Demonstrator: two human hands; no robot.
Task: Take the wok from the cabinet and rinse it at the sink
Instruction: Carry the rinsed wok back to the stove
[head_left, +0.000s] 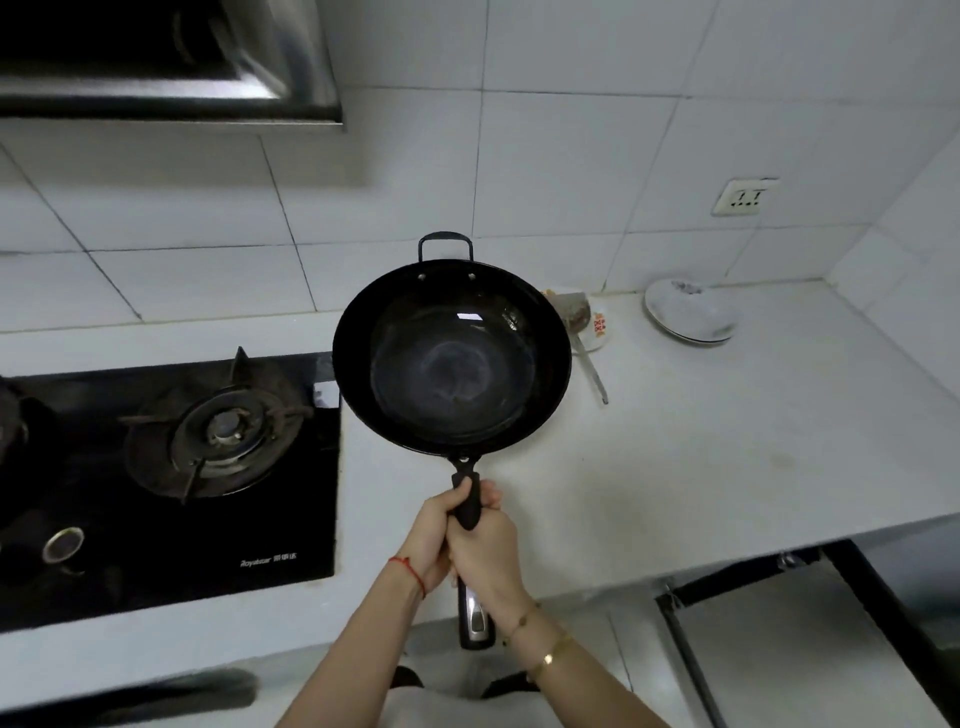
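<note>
Holding the round black metal wok (452, 358) level above the white surface (727, 441), between the black gas hob (171, 467) and back-edge plates (688, 314); left hand (428, 535) and right hand (485, 551) both wrapped tight round its long black handle (466, 501).

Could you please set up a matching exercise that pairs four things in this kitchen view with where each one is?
Things:
1. wok
2. gas burner
3. stacked plates
4. wall socket

Places:
A. on the tiled wall
B. at the back of the counter, far right
C. in the black hob, left
D. held over the counter by its long handle, left hand and right hand gripping

Pairs: 1-D, 2-C, 3-B, 4-A
</note>
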